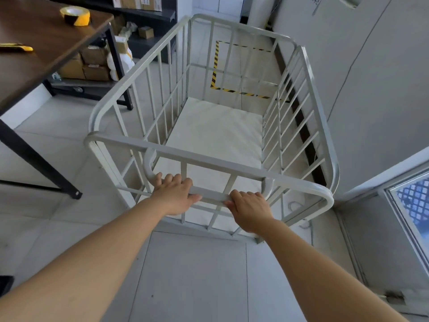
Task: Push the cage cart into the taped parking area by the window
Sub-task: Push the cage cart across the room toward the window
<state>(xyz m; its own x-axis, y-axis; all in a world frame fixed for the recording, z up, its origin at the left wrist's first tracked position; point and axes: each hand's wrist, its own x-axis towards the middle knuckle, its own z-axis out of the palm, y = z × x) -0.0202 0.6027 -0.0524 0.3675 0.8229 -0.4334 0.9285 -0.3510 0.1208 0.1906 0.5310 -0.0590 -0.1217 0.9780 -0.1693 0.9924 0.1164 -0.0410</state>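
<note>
Squarely ahead of both hands (pixel 176 196), cage cart (pixel 216 135).

Showing pale grey-white on the barred metal cage cart (pixel 209 126), yellow-and-black stripes on the taped floor rectangle (pixel 214 73) and tape roll (pixel 75 16), dark brown on the wooden counter (pixel 41 47).

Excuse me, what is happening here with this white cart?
A person holds the handle bar of an empty white cage cart with both hands, left hand and right hand, each grip closed on the bar. The cart points toward the parking area marked with yellow-black tape on the floor ahead. It has not yet entered that rectangle.
</note>
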